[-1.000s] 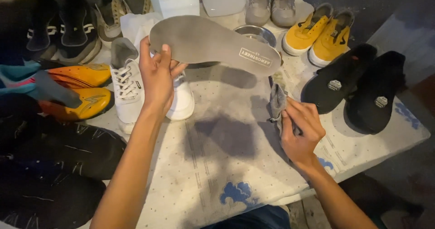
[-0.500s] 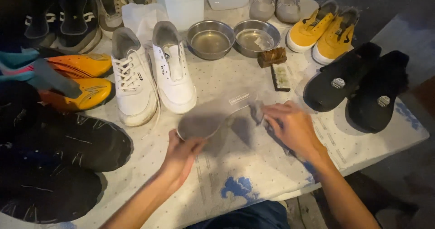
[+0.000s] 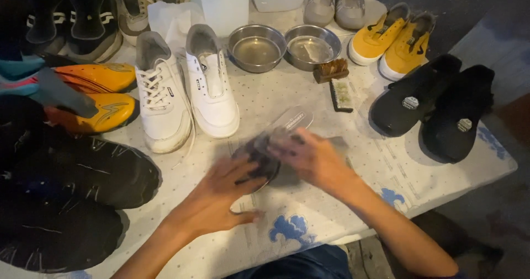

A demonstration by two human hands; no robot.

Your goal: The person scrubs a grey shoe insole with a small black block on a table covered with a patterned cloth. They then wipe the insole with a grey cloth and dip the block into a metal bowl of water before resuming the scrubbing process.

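Head view is showing us leaning over the bench (image 3: 386, 163), working on a grey insole (image 3: 287, 125) that is lying flat near its middle, just in front of the pair of white sneakers (image 3: 185, 88). Our left hand (image 3: 223, 193) is pressing down on the near end of the insole with fingers spread, pinning it rather than gripping it. Our right hand (image 3: 312, 157) is curling around a dark cloth (image 3: 259, 155) and rubbing it over the insole; the hand is blurring, so we cannot tell how tightly it is closing.

We are judging a few risks from this layout. The insole is thin and only being held at one end, so a hard stroke could be buckling it or sliding it out from under our palm. Two metal bowls (image 3: 287, 47) are sitting just behind the sneakers, and a wide sweep could be knocking one and wetting the bench cover. A brush (image 3: 341, 94) is lying near our right elbow's path, and the black shoes (image 3: 436, 105) are sitting close to the bench edge, where a nudge could be tipping them off.
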